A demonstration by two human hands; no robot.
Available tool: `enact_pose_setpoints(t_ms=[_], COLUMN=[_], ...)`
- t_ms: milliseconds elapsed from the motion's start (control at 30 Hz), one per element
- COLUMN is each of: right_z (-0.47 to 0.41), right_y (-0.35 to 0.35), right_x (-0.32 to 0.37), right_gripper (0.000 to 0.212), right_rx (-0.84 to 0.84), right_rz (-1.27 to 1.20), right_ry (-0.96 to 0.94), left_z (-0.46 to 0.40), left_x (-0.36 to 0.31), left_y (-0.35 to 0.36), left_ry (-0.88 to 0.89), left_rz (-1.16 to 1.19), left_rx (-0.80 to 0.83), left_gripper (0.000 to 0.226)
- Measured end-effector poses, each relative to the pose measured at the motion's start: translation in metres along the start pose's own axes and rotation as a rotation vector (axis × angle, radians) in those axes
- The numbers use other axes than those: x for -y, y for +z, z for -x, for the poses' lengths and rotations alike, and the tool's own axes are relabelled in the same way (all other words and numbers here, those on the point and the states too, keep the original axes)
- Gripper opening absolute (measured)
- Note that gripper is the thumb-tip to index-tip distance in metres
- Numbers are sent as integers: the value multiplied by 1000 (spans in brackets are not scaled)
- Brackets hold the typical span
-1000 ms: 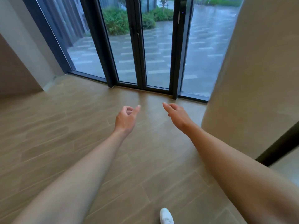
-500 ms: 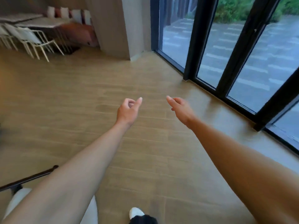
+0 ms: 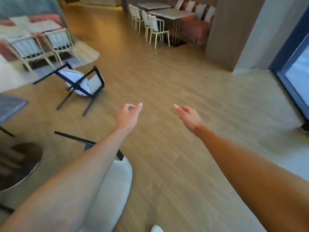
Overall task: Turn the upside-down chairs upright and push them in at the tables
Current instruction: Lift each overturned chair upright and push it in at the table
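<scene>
**Across the dining-room floor: two chairs down, both hands free**

Across the wooden floor (image 3: pixel 167 91) the room lay wide, with rows of white-framed chairs (image 3: pixel 155 29) already upright and tucked at their tables (image 3: pixel 170 13) along the far wall. Left of centre, a black-framed chair with a pale seat (image 3: pixel 80 84) lay overturned, legs angled outward, well apart from both hands. A second toppled chair (image 3: pixel 115 185), pale and black-legged, lay close beneath the left forearm, beside a dark table (image 3: pixel 11 106) at the left edge. A dark round tub-like thing (image 3: pixel 18 164) sat lower left; its contents could not be made out through the blur.

The step in hand looked like approach and choosing a chair. The left hand (image 3: pixel 127 117) hung loosely curled, fingers (image 3: pixel 140 104) holding nothing; the right hand (image 3: pixel 189 117) was relaxed, half-open and empty. Next would probably call for stooping to the nearer chair, gripping its frame with both hands and rolling it onto its legs.
</scene>
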State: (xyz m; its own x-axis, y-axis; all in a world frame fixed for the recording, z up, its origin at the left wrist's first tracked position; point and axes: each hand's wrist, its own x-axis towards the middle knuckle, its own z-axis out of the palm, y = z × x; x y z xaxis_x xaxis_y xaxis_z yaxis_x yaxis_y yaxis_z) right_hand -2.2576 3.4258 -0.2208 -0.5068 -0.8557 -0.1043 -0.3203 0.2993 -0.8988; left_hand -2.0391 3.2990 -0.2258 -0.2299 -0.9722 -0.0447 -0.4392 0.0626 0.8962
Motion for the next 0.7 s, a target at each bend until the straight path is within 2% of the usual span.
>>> enact_pose_setpoints(t_ms=[167,400,500,700], right_z=[-52,-83,-85,-97], right_y=[67,167,194,234], right_x=[18,24,26,26], right_gripper=[43,74,90,77], right_rx=[181,527,682,901], right_rz=[34,35,108,194], right_ry=[-74,-39,-29,-128], left_z=[-16,18,43,95], left_x=[35,100,122,148], left_y=[-55,-114,-130,-133], left_ry=[-136,-365,-471,-693], left_rz=[31,-30,-28,112], left_rx=[-150,-378,-518,-760], left_gripper=[46,57,62,75])
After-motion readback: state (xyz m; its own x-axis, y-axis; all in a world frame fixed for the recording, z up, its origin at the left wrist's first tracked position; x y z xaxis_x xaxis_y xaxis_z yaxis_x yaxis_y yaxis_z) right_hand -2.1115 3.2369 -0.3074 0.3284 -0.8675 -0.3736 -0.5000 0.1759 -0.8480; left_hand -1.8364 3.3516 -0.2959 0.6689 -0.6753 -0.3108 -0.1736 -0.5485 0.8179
